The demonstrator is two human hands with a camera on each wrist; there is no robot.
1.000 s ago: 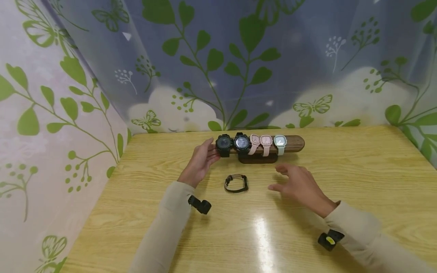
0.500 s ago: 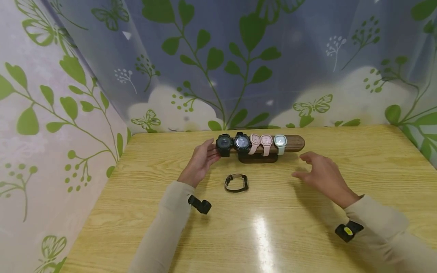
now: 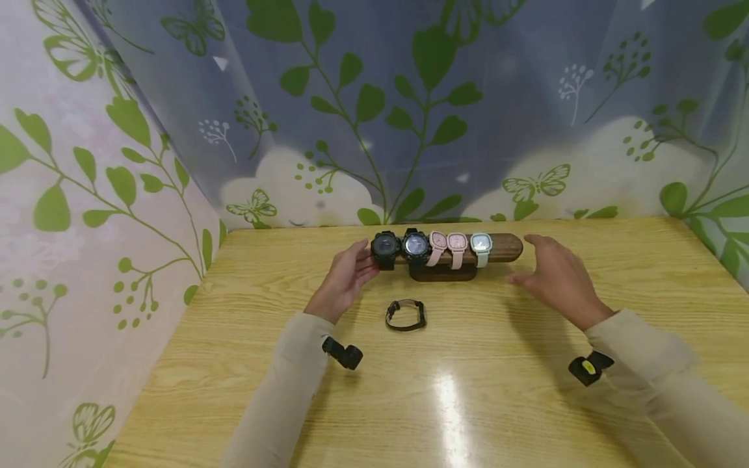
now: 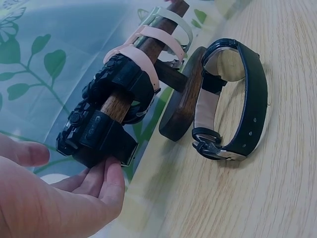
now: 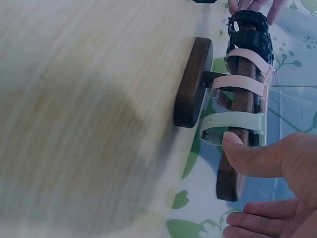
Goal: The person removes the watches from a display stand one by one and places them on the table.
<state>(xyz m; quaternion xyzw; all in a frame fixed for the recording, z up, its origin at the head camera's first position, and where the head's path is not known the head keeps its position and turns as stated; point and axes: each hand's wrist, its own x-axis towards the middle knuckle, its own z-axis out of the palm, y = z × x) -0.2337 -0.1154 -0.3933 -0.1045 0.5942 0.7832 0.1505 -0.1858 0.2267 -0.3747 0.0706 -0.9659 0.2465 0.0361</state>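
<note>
A dark wooden watch stand on a low base holds several watches. From left to right sit a black digital watch, another black watch, two pink watches and a mint watch. My left hand is at the stand's left end, its fingertips touching the outermost black watch from below and the thumb apart. Just off the right end is my right hand, thumb and fingers spread with nothing in between. A black-strapped wristwatch stands on its edge, buckled in a loop, in front of the stand.
The light wooden table carries the stand near its back edge. Behind it hangs a blue and white curtain with green leaves, and a similar pale one covers the left side. Small black cameras are worn on both wrists.
My right hand has moved right and then away from me, from in front of the mint watch to beside the stand's right end. The left hand and the watches stay in place.
</note>
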